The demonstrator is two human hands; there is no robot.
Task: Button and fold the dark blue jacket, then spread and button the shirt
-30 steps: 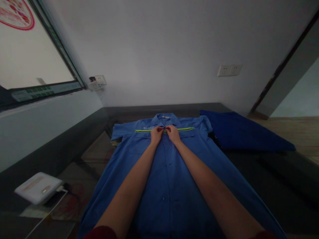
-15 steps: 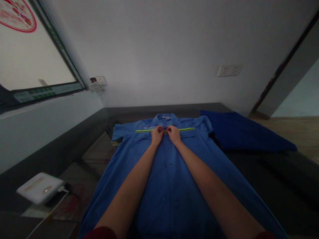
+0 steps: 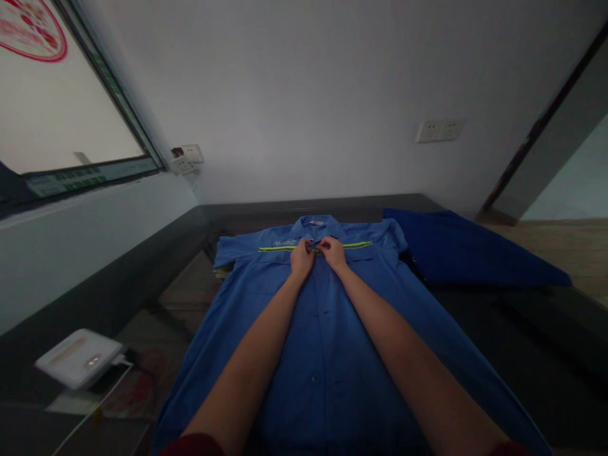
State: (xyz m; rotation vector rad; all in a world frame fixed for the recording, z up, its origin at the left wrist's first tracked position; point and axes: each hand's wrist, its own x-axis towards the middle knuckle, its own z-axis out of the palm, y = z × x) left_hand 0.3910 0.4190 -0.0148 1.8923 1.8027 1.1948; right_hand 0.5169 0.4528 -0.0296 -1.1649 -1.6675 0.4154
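Note:
A blue short-sleeved work shirt [image 3: 294, 335] lies spread face up on the dark table, collar away from me. A yellow-green stripe [image 3: 357, 244] crosses its chest, with white letters above it on the left. Both hands meet at the upper front placket, level with the stripe. My left hand [image 3: 302, 258] pinches the shirt's front edge, and my right hand [image 3: 332, 252] pinches the edge opposite, fingertips almost touching. Whatever button lies between the fingers is too small and covered to make out. Lower down, buttons and buttonholes show along the placket.
Folded dark blue cloth [image 3: 475, 253] lies right of the shirt. A white box-shaped device [image 3: 80, 358] with a plugged-in cable sits at the left on the table [image 3: 532, 361]. Wall sockets [image 3: 439, 130] and a window [image 3: 90, 176] are beyond.
Both hands stay at the same spot on the placket, with only slight finger movement. The view has shifted a little.

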